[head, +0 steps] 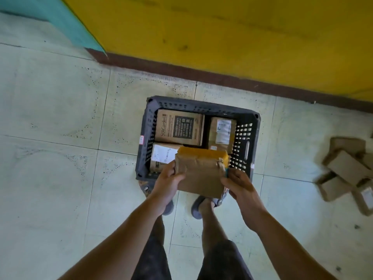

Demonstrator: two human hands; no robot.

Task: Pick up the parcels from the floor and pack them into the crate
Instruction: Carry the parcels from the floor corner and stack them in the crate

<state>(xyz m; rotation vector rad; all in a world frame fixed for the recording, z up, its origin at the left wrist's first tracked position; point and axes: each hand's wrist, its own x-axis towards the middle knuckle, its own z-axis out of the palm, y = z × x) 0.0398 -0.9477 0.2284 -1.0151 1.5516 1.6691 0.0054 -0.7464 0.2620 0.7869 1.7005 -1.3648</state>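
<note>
In the head view, the dark slatted crate (201, 104) stands on the tiled floor (60, 118) just short of the yellow wall (222, 37), and it is already partly packed. A large printed box (179, 127) lies flat in its far left corner, a second box with a white label (221, 132) sits in the far right corner, and a third labelled box (161, 156) fills the near left corner. Held over the crate's near right part, above its near rim, is a brown paper parcel (199, 174) with yellow tape across its far end. The left hand (168, 181) grips the parcel's left edge with the thumb on top and the fingers curled under. The right hand (240, 184) clasps the right edge in the same way, so both hands are closed on this one parcel and it touches nothing else. The near right corner beneath it looks to be the only open floor space in the crate, so this parcel probably goes there, which would complete a bottom layer of four. Well off to the crate's right, a loose pile of brown parcels (347, 172) lies on the floor. It holds at least four, though blur at the frame edge hides the exact count. By my reckoning the job is about half done: three are packed, one is in hand, and the pile has yet to be fetched and stacked on top.
</note>
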